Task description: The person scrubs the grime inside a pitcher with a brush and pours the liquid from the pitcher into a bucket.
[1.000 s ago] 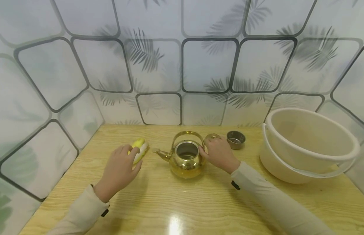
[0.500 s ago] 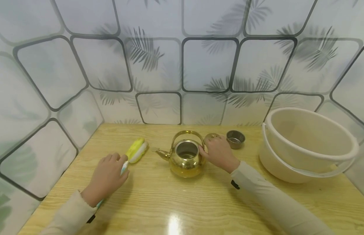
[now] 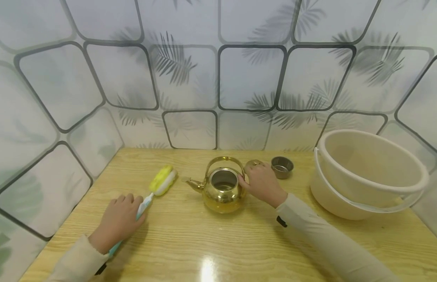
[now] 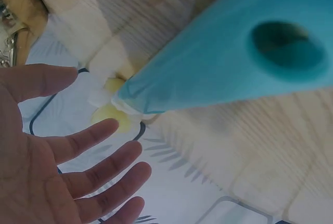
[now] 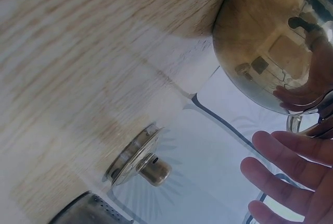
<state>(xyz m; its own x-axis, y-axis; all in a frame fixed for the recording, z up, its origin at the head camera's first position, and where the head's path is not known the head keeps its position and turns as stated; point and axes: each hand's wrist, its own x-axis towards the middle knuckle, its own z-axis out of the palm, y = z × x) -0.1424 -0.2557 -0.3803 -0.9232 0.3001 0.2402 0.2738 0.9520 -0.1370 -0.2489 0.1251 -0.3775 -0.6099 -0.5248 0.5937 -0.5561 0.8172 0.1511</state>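
A gold metal kettle (image 3: 222, 200) stands uncovered at the middle of the table, spout to the left and arched handle raised. My right hand (image 3: 263, 184) rests at its right side, thumb on the kettle's shoulder; in the right wrist view its fingers (image 5: 283, 164) extend loosely. A sponge brush lies left of the kettle, with a yellow and white head (image 3: 163, 180) and a light blue handle (image 3: 144, 205). Over that handle is my left hand (image 3: 120, 219). In the left wrist view the handle (image 4: 208, 62) passes beside spread, relaxed fingers (image 4: 106, 172), not gripped.
The kettle's lid (image 5: 155, 169), with its knob, lies behind my right hand. Right of it sits a small perforated metal strainer (image 3: 282, 167). A large cream bucket (image 3: 340, 196) stands at the right, its handle hanging down. The patterned wall (image 3: 190, 131) bounds the table's back.
My left hand has drawn back from the brush's head toward the front left, uncovering the head and part of the handle. The right hand and kettle have stayed in place.
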